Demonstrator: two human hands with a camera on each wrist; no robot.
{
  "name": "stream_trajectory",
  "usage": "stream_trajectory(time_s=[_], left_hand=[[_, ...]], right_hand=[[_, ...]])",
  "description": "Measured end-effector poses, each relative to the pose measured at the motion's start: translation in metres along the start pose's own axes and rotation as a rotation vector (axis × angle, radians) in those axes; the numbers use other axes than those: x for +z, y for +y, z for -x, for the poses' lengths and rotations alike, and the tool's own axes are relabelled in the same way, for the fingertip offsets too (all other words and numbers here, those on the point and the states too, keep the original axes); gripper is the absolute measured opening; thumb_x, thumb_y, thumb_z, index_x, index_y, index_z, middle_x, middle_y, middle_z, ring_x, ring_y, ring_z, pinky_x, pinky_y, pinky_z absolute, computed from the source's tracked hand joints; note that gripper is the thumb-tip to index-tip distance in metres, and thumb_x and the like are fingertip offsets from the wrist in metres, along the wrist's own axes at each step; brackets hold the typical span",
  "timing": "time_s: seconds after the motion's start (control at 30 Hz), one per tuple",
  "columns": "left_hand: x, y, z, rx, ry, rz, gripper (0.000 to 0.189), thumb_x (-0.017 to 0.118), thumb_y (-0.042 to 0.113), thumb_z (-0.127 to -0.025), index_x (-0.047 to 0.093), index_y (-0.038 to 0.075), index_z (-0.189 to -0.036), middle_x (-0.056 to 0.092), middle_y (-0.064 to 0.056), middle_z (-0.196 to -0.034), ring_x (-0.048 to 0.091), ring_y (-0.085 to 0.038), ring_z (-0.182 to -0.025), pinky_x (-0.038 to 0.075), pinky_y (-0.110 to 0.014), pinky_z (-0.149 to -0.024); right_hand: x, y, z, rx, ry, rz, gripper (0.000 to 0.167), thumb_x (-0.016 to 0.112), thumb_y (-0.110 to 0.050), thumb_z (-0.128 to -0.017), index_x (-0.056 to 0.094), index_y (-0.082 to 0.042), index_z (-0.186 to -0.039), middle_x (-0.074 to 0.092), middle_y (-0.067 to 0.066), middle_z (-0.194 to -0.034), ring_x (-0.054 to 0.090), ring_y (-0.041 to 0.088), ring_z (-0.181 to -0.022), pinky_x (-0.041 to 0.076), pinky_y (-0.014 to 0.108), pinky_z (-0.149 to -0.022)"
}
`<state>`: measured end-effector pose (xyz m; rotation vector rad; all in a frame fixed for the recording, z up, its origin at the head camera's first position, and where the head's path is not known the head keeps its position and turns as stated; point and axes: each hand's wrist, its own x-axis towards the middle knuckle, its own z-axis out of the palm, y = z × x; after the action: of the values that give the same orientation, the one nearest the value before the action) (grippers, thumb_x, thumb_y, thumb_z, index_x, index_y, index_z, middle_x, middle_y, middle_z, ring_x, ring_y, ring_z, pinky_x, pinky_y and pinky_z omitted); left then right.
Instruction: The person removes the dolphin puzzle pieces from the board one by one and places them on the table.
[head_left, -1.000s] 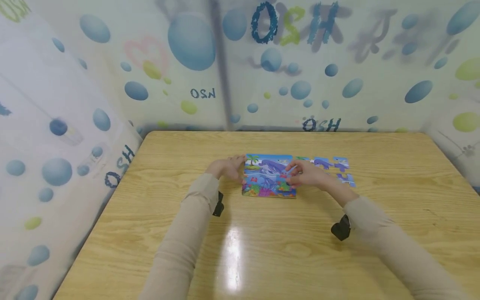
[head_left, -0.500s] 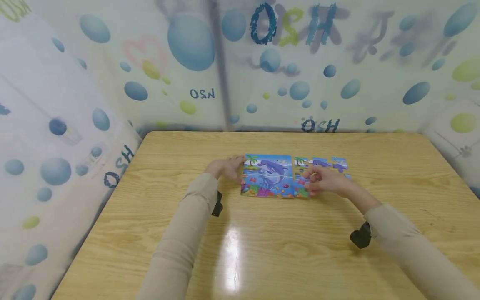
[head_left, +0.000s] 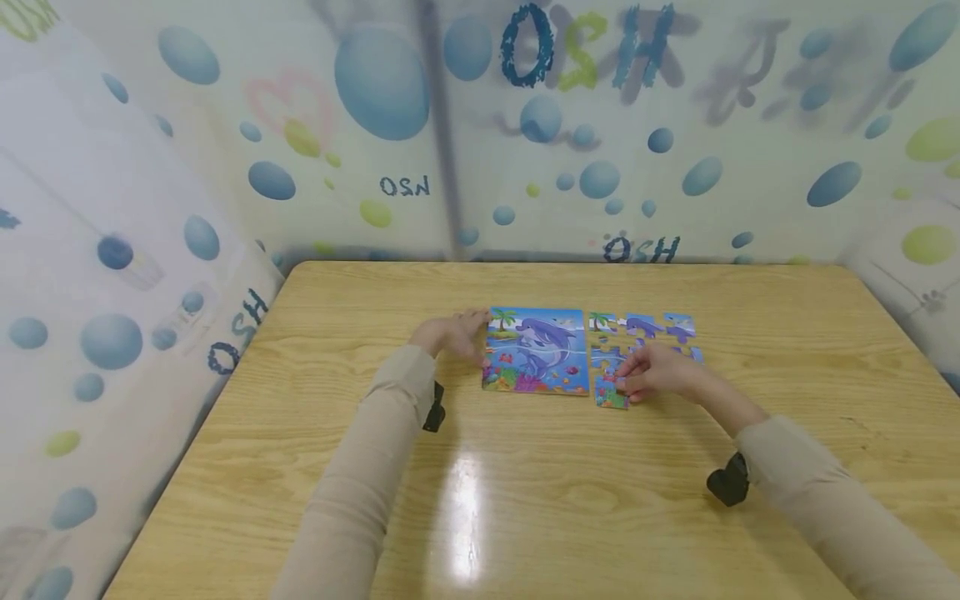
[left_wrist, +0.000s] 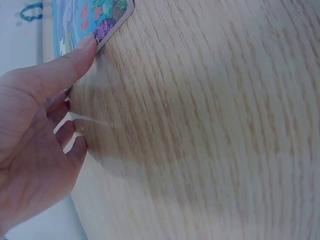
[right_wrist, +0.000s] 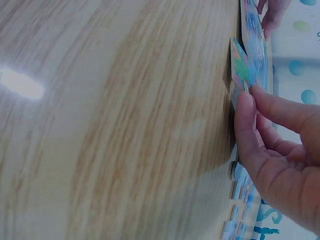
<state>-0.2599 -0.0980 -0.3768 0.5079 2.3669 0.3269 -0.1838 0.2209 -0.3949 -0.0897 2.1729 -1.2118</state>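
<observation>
A dolphin picture board (head_left: 536, 350) lies flat on the wooden table. At its left edge rests my left hand (head_left: 453, 336), the thumb (left_wrist: 85, 45) touching the border near the front corner and the other fingers reaching toward the back corner. My right hand (head_left: 660, 372) pinches a jigsaw puzzle piece (head_left: 611, 393) with green and pink coral on it, between thumb and forefinger. In the right wrist view this puzzle piece (right_wrist: 241, 64) is tilted up, close beside the board. More dolphin puzzle pieces (head_left: 645, 327) lie in rows right of the board, some hidden behind my right hand.
The light wood table (head_left: 525, 483) extends in front of and beside the puzzle. Behind it stands a wall covering (head_left: 480, 167) printed with blue and green bubbles. A black wrist device (head_left: 729, 481) hangs under my right sleeve.
My right hand has moved right from over the board, carrying the coral puzzle piece to the front of the loose rows, then slightly toward me. My left hand has stayed at the board's edge.
</observation>
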Motion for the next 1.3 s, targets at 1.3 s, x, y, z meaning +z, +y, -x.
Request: stream_trajectory(time_s=[1.3], left_hand=[[0.001, -0.001, 0.0, 0.0, -0.008, 0.017, 0.087, 0.061, 0.034, -0.086, 0.003, 0.019, -0.148, -0.006, -0.003, -0.156, -0.006, -0.031, -0.142, 0.004, -0.05, -0.117]], right_hand=[[0.028, -0.045, -0.025, -0.106, 0.104, 0.358, 0.038, 0.064, -0.023, -0.085, 0.056, 0.0, -0.115, 0.059, 0.018, -0.112, 0.057, 0.028, -0.098, 0.051, 0.036, -0.079]])
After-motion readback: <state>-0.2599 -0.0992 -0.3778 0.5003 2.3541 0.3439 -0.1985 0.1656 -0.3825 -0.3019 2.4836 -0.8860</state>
